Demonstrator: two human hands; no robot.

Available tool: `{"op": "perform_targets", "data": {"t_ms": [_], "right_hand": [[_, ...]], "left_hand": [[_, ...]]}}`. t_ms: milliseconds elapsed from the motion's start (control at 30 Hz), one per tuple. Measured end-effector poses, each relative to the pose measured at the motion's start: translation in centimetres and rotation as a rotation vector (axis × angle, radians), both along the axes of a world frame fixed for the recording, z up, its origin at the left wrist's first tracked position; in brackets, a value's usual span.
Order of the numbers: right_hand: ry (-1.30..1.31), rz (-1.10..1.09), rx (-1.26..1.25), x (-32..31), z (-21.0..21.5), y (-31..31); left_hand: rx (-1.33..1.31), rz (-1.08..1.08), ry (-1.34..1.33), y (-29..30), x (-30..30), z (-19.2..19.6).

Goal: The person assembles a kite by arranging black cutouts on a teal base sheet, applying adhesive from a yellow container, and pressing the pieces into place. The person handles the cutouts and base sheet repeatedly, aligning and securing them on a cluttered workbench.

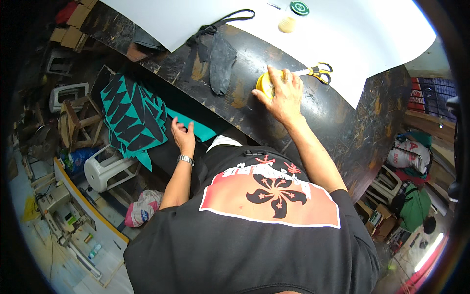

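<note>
My right hand (285,98) is on the dark worktable, its fingers curled over a squat yellow round thing (263,86). The palm covers much of it, so whether it is a tape roll or a tin does not show. Just beyond my fingertips lie yellow-and-black handled scissors (320,72), their blades over the edge of a white sheet (338,36). My left hand (183,139) hangs below the table edge with fingers apart and nothing seen in it. Close to that hand are a teal sheet (198,129) and a pile of teal pieces with black cut-out shapes (132,115).
A lidded jar (288,23) with pale contents stands on the white sheet. Dark cloth with a strap (223,61) lies on the table (245,115). To the left are a white plastic stool (100,171), a wooden stool (73,122) and a sewing machine (56,208). Bags crowd the right side.
</note>
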State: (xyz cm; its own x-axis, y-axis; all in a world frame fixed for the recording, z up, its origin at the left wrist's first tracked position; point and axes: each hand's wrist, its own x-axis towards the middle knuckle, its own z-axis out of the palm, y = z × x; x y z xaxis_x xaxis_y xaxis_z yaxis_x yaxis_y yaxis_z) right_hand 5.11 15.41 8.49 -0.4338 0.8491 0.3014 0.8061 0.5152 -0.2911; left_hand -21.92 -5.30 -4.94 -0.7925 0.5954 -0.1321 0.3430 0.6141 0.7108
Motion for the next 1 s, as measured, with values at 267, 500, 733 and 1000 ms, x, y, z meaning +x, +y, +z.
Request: {"op": "perform_targets", "data": {"t_ms": [267,500,733,1000], "right_hand": [[-0.153,-0.131,-0.148,-4.4,0.2,1.9],[-0.138,-0.095,-0.168,-4.1,0.7,2.5],[0.138,0.052,-0.546,-1.0,1.9,4.7],[1.894,-0.334,-0.805,6.4,2.6,4.9]], "left_hand": [[0.499,-0.924,-0.27,16.4,6.2,8.8],[0.668,-1.05,-0.056,21.5,10.4,4.4],[0.67,-0.995,-0.113,21.0,10.1,3.6],[0.606,-1.013,-0.265,20.7,9.6,4.7]]}}
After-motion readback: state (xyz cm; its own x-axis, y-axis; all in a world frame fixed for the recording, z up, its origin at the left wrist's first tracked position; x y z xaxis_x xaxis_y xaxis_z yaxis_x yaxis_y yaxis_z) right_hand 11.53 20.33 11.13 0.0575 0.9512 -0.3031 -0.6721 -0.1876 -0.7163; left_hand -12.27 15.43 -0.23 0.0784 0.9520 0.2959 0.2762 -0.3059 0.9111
